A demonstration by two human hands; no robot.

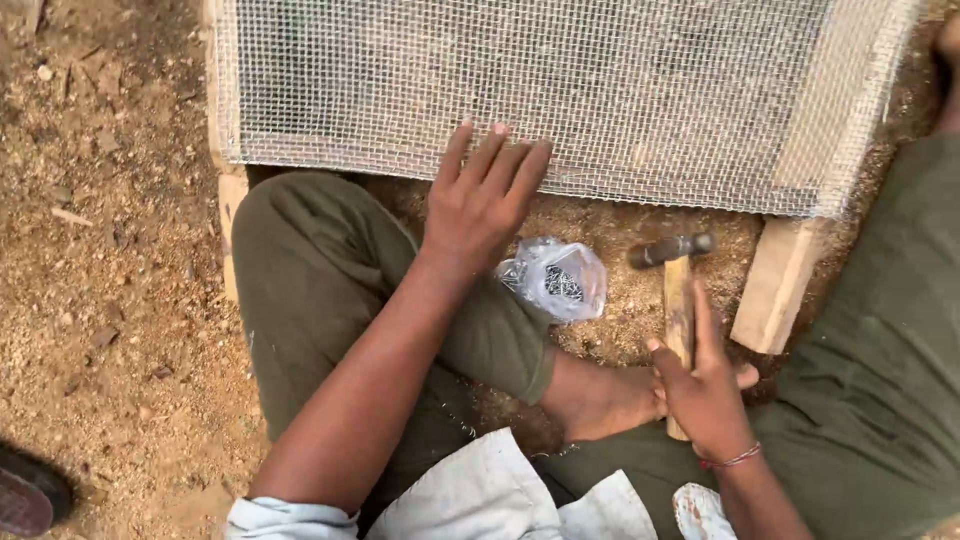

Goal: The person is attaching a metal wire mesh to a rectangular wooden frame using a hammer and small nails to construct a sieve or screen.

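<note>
Sandy, sawdust-strewn ground (110, 300) fills the view, and across the top of it lies a wooden frame (780, 280) covered by a sheet of grey wire mesh (620, 90), the largest thing here; the mesh runs past the frame's near edge, and the two side rails stick out toward the person. It lies flat and close, which seems to keep its near edge within easy reach of someone sitting on the ground with olive-green trousers (310, 270) folded under and a bare foot (600, 400) tucked between the knees. The left hand (480, 205) stretches forward with fingers spread wide and flat, the fingertips resting on the near edge of the mesh, apparently pressing it down against the wood beneath; it holds nothing. The right hand (705, 390) is closed around the lower part of a hammer (678, 300), whose wooden handle points away from the body and whose dark metal head lies low over the sand just short of the mesh, a grip far from the head that would give a fuller swing. Between the two hands, just beside the left wrist, a small clear plastic bag of nails (556, 280) sits on the ground, close at hand. A dark shoe (30, 495) shows at the lower left corner.
</note>
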